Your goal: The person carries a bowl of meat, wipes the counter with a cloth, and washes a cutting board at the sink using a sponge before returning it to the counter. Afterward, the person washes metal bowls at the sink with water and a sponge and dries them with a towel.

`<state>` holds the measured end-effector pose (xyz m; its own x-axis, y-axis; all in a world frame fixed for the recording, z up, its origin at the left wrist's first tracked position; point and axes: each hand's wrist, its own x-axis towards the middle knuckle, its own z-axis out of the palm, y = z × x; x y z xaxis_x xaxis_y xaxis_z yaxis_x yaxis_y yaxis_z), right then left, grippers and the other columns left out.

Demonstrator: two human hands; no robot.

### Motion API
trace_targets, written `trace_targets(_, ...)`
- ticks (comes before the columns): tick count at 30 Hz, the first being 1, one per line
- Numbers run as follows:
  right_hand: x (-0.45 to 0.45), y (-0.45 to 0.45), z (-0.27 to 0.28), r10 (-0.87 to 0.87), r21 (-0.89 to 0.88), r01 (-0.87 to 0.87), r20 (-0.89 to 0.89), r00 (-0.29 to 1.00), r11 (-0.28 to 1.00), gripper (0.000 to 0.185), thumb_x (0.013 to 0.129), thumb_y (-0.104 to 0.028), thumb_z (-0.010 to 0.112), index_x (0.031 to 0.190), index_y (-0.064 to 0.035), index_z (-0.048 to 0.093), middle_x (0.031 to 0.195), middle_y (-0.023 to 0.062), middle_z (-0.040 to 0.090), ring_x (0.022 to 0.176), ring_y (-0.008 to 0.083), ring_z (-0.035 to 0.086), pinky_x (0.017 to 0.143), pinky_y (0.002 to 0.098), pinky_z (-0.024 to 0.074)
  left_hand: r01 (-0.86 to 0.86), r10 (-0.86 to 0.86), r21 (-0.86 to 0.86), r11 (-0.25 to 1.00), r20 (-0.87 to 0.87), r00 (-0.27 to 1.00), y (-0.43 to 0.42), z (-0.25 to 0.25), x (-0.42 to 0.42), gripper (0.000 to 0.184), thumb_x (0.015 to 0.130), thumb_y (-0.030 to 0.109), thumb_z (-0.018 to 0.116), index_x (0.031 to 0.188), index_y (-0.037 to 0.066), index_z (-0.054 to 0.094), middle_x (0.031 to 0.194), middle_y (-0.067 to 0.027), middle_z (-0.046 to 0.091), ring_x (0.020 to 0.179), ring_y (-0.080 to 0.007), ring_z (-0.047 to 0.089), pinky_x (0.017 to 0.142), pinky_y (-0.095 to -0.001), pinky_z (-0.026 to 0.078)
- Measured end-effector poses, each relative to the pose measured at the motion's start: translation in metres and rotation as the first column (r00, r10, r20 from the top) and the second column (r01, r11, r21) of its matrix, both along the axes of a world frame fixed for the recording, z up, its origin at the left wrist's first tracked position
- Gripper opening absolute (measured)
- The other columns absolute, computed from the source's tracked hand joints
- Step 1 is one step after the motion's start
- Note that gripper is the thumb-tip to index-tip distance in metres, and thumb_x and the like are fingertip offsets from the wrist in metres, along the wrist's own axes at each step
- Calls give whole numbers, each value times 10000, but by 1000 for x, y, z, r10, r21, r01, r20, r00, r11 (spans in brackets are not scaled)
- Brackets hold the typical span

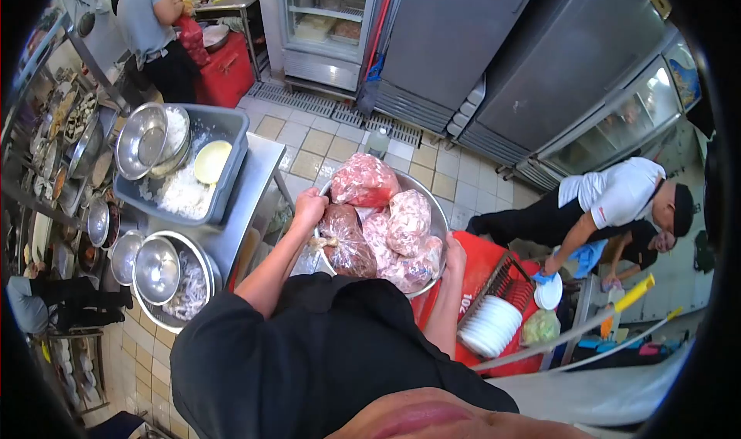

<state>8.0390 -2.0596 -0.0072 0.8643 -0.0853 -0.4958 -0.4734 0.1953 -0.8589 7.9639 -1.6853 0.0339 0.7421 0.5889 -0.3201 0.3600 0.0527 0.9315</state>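
A large round metal bowl (pixel 437 207) is held in front of my body. It is filled with plastic bags of meat: a pink-red bag (pixel 364 180) at the back, a dark brown bag (pixel 347 242) on the left and pale pink bags (pixel 409 223) on the right. My left hand (pixel 310 207) is closed on the bowl's left rim. On the opposite side, my right hand (pixel 454 258) grips the rim, its fingers partly hidden by the bowl.
Left stands a steel table (pixel 258 165) with a grey tub (pixel 231 173) and metal bowls (pixel 157 269). Right are a red chest (pixel 478 258), stacked white plates (pixel 491 325) and a co-worker (pixel 617 196). Another person (pixel 150 22) stands back left. Fridges (pixel 455 38) line the back.
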Motion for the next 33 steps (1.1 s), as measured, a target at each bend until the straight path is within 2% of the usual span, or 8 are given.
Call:
trace_targets(8, 177, 86, 45, 174, 78, -176, 39, 984, 981, 277, 911, -268, 584, 938, 7, 597, 886, 69, 617, 769, 150, 589, 683, 296, 481, -189, 190, -62, 980, 13, 982, 51, 41, 110, 133, 671, 25, 534, 596, 69, 433, 567, 16, 407, 520, -103, 381, 482, -278, 295)
trace_targets(12, 250, 149, 63, 275, -108, -271, 20, 961, 956, 304, 923, -244, 562, 1019, 42, 594, 940, 110, 644, 831, 177, 621, 739, 308, 508, -221, 224, -82, 972, 37, 974, 115, 6, 169, 41, 650, 15, 536, 635, 42, 510, 578, -11, 478, 507, -121, 427, 460, -291, 321)
trace_targets(16, 330, 202, 30, 292, -138, -285, 26, 956, 948, 326, 914, -259, 573, 1037, 44, 579, 972, 111, 635, 820, 184, 614, 732, 312, 501, -282, 282, -66, 957, -2, 959, 162, 23, 225, 68, 648, 12, 537, 628, 48, 482, 565, 3, 444, 498, -118, 403, 453, -297, 304)
trace_targets(17, 329, 239, 82, 277, -78, -275, 25, 960, 958, 323, 913, -262, 576, 1052, 30, 564, 992, 115, 626, 819, 186, 618, 730, 309, 508, -289, 290, -36, 957, 31, 956, 181, 29, 238, 75, 647, 11, 537, 626, 50, 477, 563, 6, 439, 496, -118, 398, 452, -298, 299)
trace_targets(20, 391, 272, 68, 378, -122, -376, -7, 926, 918, 301, 912, -257, 576, 1036, 17, 561, 968, 109, 625, 815, 190, 623, 721, 309, 517, -334, 341, -98, 937, 63, 938, 216, 26, 266, 82, 646, 11, 539, 624, 53, 472, 565, 8, 439, 493, -113, 387, 451, -297, 289)
trace_targets(21, 397, 289, 82, 362, 23, -362, -16, 932, 932, 268, 912, -250, 577, 988, 7, 571, 919, 93, 626, 805, 189, 623, 702, 316, 520, -347, 358, -133, 928, 76, 930, 225, 27, 278, 83, 646, 11, 539, 624, 54, 472, 567, 8, 442, 493, -111, 385, 451, -296, 286)
trace_targets(28, 534, 403, 75, 547, 63, -546, 4, 837, 835, 250, 922, -216, 552, 1001, 19, 586, 926, 97, 630, 786, 182, 626, 689, 310, 522, -505, 509, -110, 856, 12, 861, 291, 39, 352, 69, 645, -1, 526, 665, 56, 493, 588, 6, 455, 501, -108, 393, 454, -277, 283)
trace_targets(33, 607, 506, 93, 656, -68, -653, 50, 753, 754, 264, 892, -243, 597, 837, 14, 627, 799, 62, 612, 689, 130, 529, 622, 288, 431, -674, 683, -125, 728, 53, 728, 337, 62, 388, 90, 673, -27, 508, 665, 61, 489, 594, 13, 460, 490, -96, 413, 441, -264, 300)
